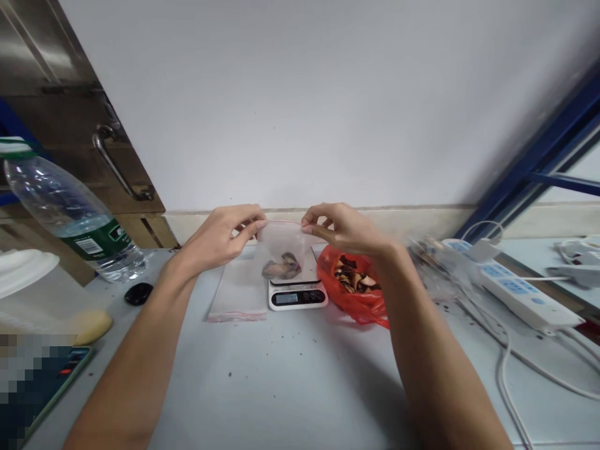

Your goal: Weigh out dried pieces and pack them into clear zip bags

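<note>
Clamping fingers (255,227) on its top corners, left hand (225,235) and right hand (345,229) hold a translucent, red-edged plastic bag (277,245) over a white digital scale (299,299).

The head camera looks out from the person's own head, forward and down across the tabletop (281,387), facing the wall (300,106) that fills most of the upper half. It sits close above the work, with the left hand (227,234) and right hand (344,228) near mid-frame, and takes in a wide span from the bottle (89,234) to the power strip (529,300).
</note>
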Demonstrator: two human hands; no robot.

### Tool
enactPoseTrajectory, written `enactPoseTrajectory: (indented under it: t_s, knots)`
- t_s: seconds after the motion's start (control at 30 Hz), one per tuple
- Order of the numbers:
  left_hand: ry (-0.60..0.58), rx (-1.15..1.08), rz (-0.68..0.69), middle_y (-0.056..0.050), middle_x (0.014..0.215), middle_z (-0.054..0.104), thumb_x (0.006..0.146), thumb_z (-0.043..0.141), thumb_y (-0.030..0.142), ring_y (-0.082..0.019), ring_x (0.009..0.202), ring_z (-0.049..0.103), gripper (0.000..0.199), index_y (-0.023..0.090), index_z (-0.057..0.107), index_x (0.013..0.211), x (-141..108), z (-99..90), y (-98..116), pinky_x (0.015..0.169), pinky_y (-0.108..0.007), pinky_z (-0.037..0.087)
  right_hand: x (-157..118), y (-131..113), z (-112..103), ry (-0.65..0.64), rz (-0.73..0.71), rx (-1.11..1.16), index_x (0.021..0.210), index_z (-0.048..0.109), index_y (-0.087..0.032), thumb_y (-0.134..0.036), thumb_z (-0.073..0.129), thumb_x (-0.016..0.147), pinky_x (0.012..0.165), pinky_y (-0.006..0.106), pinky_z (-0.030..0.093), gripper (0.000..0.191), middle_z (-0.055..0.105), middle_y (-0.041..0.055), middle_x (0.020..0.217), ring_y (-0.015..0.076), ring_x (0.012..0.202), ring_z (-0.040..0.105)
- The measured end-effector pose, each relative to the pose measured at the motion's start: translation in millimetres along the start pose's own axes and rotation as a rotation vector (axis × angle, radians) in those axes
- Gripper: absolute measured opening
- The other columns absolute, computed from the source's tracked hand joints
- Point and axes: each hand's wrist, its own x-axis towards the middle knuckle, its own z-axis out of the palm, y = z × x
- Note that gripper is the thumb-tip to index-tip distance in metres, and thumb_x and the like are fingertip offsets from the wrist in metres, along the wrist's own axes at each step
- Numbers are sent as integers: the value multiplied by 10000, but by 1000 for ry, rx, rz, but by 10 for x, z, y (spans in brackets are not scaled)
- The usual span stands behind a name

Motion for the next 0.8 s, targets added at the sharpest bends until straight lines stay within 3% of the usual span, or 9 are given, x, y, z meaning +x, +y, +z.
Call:
enactPoseTrajectory:
  t_s: [0.3, 0.57, 0.7, 0.8]
  knots:
    - [-35, 57, -44, 2, 739, 673, 957, 424, 350, -150, 665, 601, 277, 209, 609, 807, 19, -33, 63, 641, -246, 452, -31, -42, -36, 85, 188, -180, 664, 547, -195, -379, 619, 910, 604, 266, 323, 316, 584, -3, 645, 132, 624, 470]
    - [8, 128, -28, -20, 768, 691, 956, 421, 407, -177, 677, 615, 310, 214, 633, 839, 89, -79, 172, 666, -271, 483, -74, -120, -132, 146, 271, -272, 575, 461, -193, -432, 682, 902, 575, 269, 275, 462, 500, -37, 570, 101, 578, 387]
    - [46, 169, 51, -24, 772, 687, 961, 426, 387, -184, 682, 618, 302, 213, 645, 847, 246, -102, 231, 672, -282, 488, -194, -93, -304, 202, 308, -317, 567, 507, -184, -480, 689, 885, 563, 274, 280, 472, 513, -24, 569, 107, 582, 404]
    - [52, 199, 181, -34, 842, 691, 978, 423, 389, -193, 745, 637, 313, 219, 670, 889, 466, -84, 331, 722, -297, 497, -330, -101, -519, 212, 315, -316, 760, 664, -164, -478, 807, 760, 590, 263, 361, 344, 641, 19, 717, 138, 657, 521]
